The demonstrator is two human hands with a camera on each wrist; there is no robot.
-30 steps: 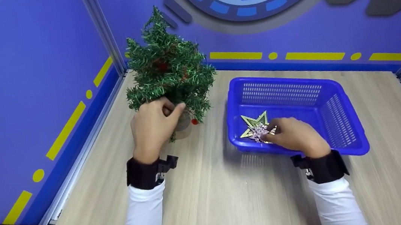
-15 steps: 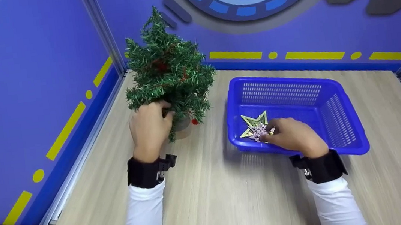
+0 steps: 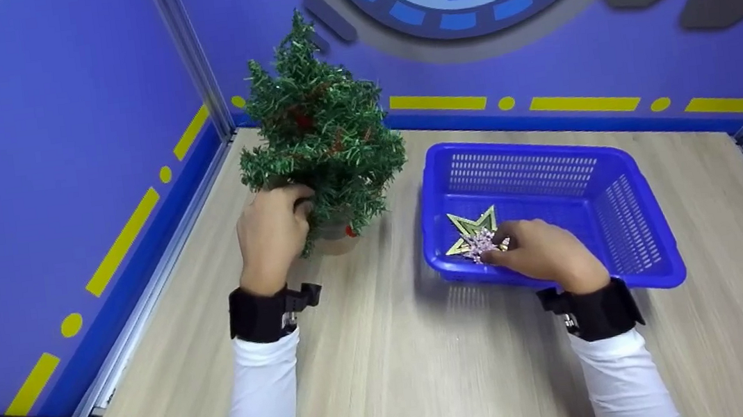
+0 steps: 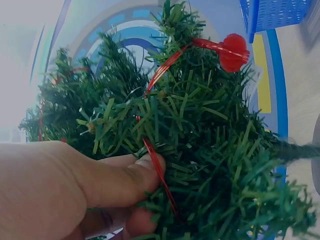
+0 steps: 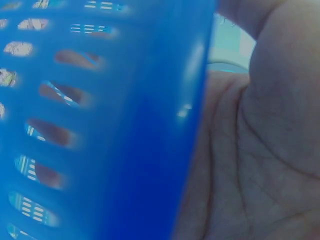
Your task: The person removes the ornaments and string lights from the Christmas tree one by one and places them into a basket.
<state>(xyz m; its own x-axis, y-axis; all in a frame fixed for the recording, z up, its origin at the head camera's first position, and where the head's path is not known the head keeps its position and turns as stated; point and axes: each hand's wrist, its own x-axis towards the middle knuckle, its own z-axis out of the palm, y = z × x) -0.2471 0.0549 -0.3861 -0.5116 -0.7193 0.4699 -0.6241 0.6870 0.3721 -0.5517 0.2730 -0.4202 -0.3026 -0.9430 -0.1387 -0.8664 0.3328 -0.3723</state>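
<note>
A small artificial Christmas tree [image 3: 327,122] with red ornaments stands at the back left of the table. My left hand [image 3: 272,230] is at its lower left side. In the left wrist view, thumb and fingers pinch a green branch [image 4: 160,150], with a red wire [image 4: 152,150] running across the thumb tip. My right hand [image 3: 540,249] reaches over the near rim of the blue plastic basket [image 3: 539,147]. Its thumb and curled fingers pinch a pink snowflake ornament [image 3: 480,243], which overlaps a gold star ornament [image 3: 474,221] in the basket. The basket wall hides the right fingertips in the right wrist view.
The wooden table [image 3: 390,374] runs under tree and basket. A blue panel [image 3: 59,167] closes off the left side, and another [image 3: 440,75] stands behind. A red ornament [image 3: 350,230] hangs low beside the tree's base [image 3: 337,240].
My left hand has drawn its fingers together on the branch and shifted slightly left. The tree has turned and its top leans a little to the right. The right hand has barely moved.
</note>
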